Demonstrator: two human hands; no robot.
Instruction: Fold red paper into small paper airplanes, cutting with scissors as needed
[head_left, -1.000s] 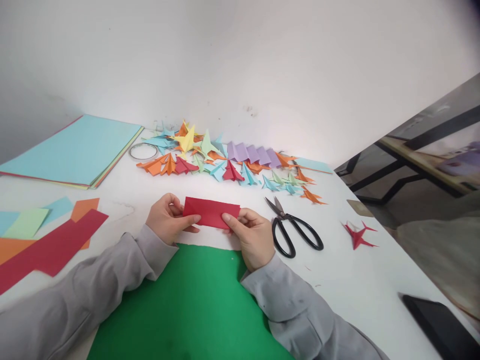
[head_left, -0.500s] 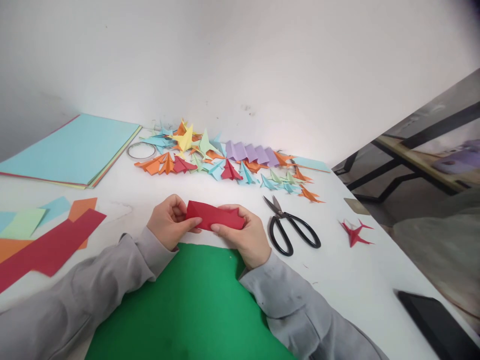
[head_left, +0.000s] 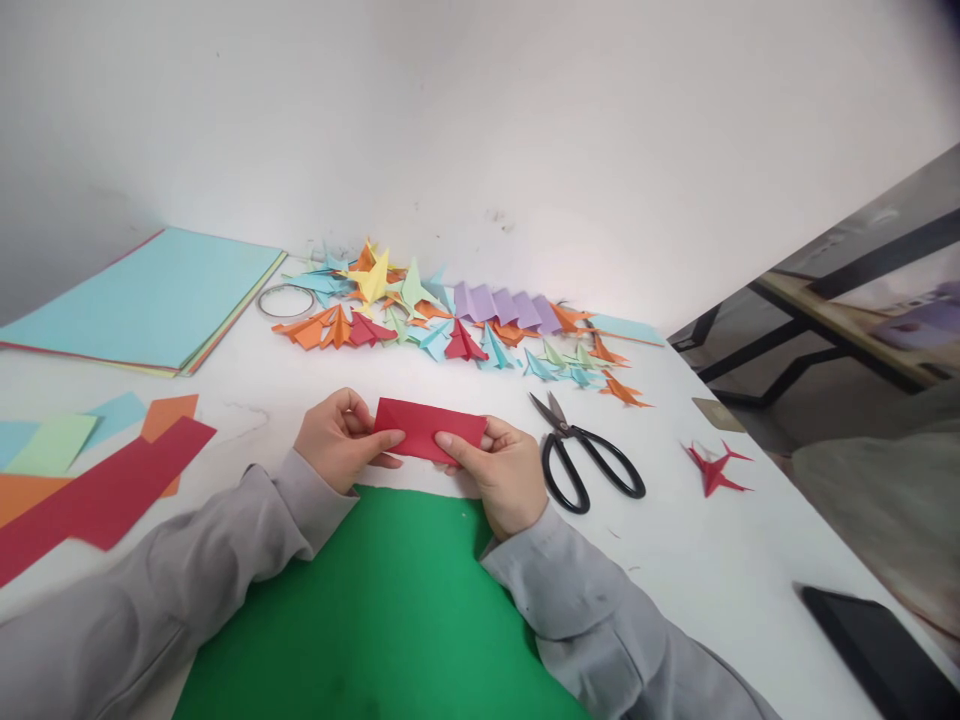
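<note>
A small rectangle of red paper [head_left: 424,418] is held up between my two hands, above the front middle of the table. My left hand [head_left: 341,437] pinches its left end, thumb on the front face and fingers behind. At the other end my right hand [head_left: 506,470] grips it the same way, with the thumb lying across the front. The paper looks flat; whether it is doubled over behind is hidden. Below the hands lies a green sheet [head_left: 375,600]. Black-handled scissors [head_left: 574,445] rest partly spread just right of my right hand.
Folded paper shapes [head_left: 457,335] in several colours line the wall. A stack of large coloured sheets [head_left: 157,300] and a tape ring [head_left: 286,301] sit back left. Cut red strips [head_left: 112,490] lie left, a red folded figure [head_left: 716,470] and a dark flat device [head_left: 870,640] right.
My right thumb has shifted slightly on the red paper, whose right end now shows a straight edge instead of a raised corner. The whole view has moved a little.
</note>
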